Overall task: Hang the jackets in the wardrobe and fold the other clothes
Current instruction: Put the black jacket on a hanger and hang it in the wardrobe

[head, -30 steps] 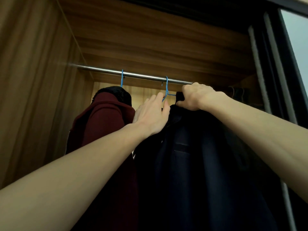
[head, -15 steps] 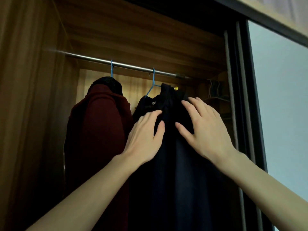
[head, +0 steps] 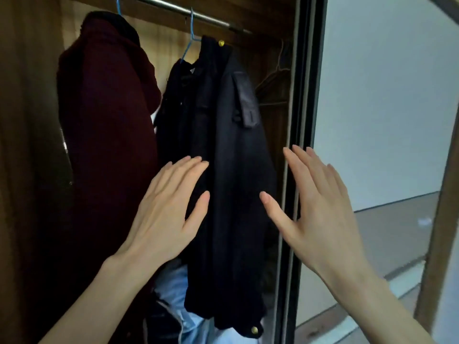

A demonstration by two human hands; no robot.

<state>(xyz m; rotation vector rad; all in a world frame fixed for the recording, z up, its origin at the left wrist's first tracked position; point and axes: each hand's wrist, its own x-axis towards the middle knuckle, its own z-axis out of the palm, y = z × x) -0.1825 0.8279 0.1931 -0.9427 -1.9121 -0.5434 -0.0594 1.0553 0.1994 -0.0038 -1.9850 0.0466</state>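
The dark jacket (head: 231, 150) is being hung on the rail (head: 188, 13), just right of the maroon jacket (head: 106, 115). Both hands, left hand (head: 169, 214) and right hand (head: 320, 209), are being held flat, fingers spread, gripping nothing. The cloth should be smoothed downward gently, so the blue hanger (head: 190, 38) is not being unhooked.

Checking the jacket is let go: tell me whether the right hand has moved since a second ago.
Yes. The right hand has left the rail, dropping to beside the dark jacket, open.
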